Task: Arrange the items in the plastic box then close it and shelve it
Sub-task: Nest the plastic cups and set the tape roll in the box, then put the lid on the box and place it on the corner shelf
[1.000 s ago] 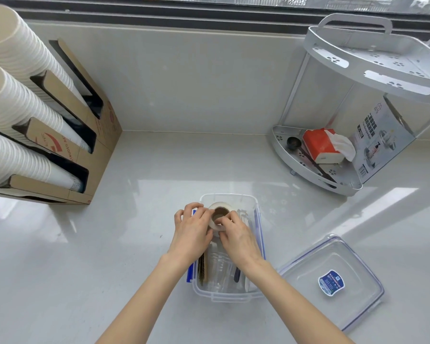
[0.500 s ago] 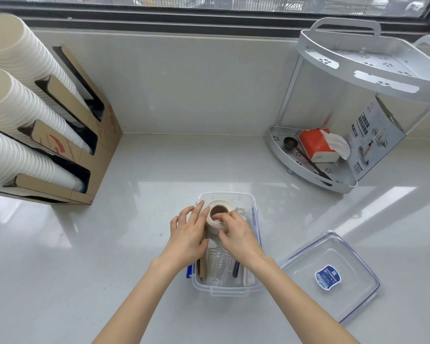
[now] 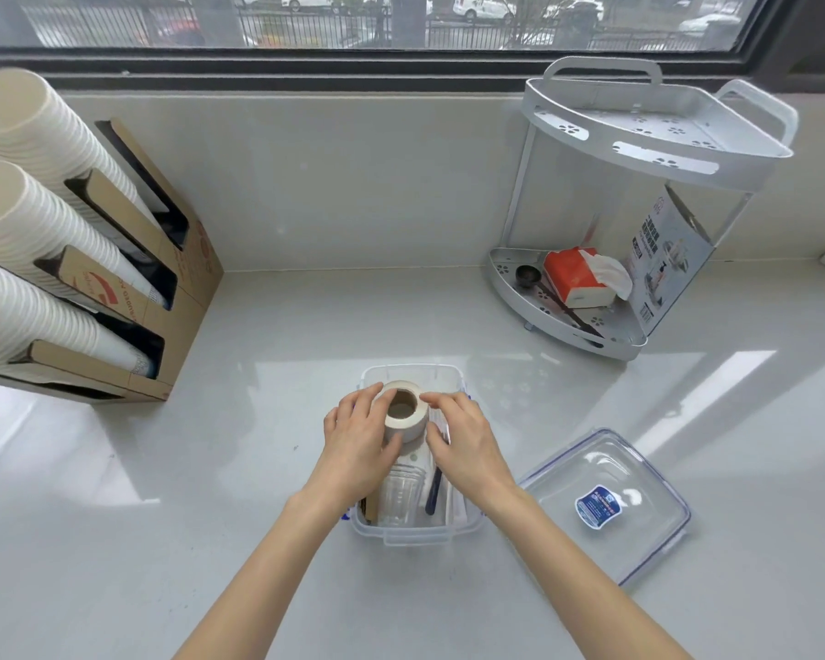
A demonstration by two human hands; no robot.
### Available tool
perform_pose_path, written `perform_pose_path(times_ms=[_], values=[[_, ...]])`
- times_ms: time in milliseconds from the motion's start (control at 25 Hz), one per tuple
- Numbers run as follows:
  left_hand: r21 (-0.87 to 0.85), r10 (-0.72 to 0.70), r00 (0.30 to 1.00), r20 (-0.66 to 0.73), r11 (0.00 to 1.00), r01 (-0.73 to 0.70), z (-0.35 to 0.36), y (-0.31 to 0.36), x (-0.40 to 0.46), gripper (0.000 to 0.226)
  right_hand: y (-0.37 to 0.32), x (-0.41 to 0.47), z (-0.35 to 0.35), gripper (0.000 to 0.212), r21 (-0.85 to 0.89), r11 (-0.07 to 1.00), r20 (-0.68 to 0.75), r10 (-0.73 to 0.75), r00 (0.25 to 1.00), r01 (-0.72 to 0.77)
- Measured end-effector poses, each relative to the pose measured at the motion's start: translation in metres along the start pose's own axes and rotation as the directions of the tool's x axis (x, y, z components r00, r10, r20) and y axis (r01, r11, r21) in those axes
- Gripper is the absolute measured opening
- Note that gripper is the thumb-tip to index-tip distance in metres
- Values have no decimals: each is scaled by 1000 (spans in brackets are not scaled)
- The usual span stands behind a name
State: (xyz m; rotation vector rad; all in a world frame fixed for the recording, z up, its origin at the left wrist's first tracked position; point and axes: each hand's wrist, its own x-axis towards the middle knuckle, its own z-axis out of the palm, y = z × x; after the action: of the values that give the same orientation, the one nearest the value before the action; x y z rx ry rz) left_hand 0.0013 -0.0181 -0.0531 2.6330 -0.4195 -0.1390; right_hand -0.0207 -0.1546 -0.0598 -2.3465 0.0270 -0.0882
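A glossy white counter (image 3: 210, 469) runs under a wide window (image 3: 353, 21) that looks out on a railing and parked cars. At its near middle stands the clear plastic box (image 3: 417, 533), open, with a stack of clear cups (image 3: 398, 497) and a dark pen-like stick (image 3: 433, 493) lying inside. Both hands are over its far half: the left hand (image 3: 356, 450) grasps a roll of tape (image 3: 403, 416) at its side, and the right hand (image 3: 465, 445) touches the roll's other side with spread fingertips. The box's lid (image 3: 606, 507) lies flat on the counter just right of the box, apart from it. On the left, a cardboard dispenser (image 3: 163, 297) holds three stacks of white paper cups (image 3: 29, 221). In the far right corner stands a white two-tier rack (image 3: 639, 150), its lower tier carrying a red tissue pack (image 3: 575, 273).
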Motion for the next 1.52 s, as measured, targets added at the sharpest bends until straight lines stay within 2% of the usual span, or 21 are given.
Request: perform_pose_path(times_ms=[200,360,520,640,760,880,1000,1120,1360,1520], values=[[-41,107,994,-34,993,-108,13,38,-4,46,20,-28,-27,44,-78,995,-110,54,993,-62],[-73,205,978,31,977,-203,36,76,-11,47,54,-59,-50,51,-147,957,-106,236,966,-250],[-59,233,957,170,972,-227,65,109,-18,50,84,-90,-65,61,-207,865,-116,441,890,-456],[20,199,931,305,976,-215,86,127,-25,56,100,-108,-70,68,-225,782,-133,566,814,-581],[107,86,911,402,984,-140,107,134,-28,65,112,-121,-69,71,-261,713,-119,645,755,-651],[164,-25,899,437,985,-53,121,132,-29,70,118,-129,-66,72,-303,657,-111,695,711,-690],[147,-37,892,450,989,-33,127,127,-32,70,122,-131,-64,70,-313,643,-119,704,700,-699],[94,-20,908,418,995,-22,127,127,-32,69,124,-128,-67,65,-230,664,-120,706,698,-711],[-15,-108,909,403,992,124,117,138,-26,64,128,-128,-74,53,108,748,-175,662,729,-654],[-129,-89,953,290,983,131,105,140,-23,49,123,-121,-84,50,249,760,-255,649,717,-600]])
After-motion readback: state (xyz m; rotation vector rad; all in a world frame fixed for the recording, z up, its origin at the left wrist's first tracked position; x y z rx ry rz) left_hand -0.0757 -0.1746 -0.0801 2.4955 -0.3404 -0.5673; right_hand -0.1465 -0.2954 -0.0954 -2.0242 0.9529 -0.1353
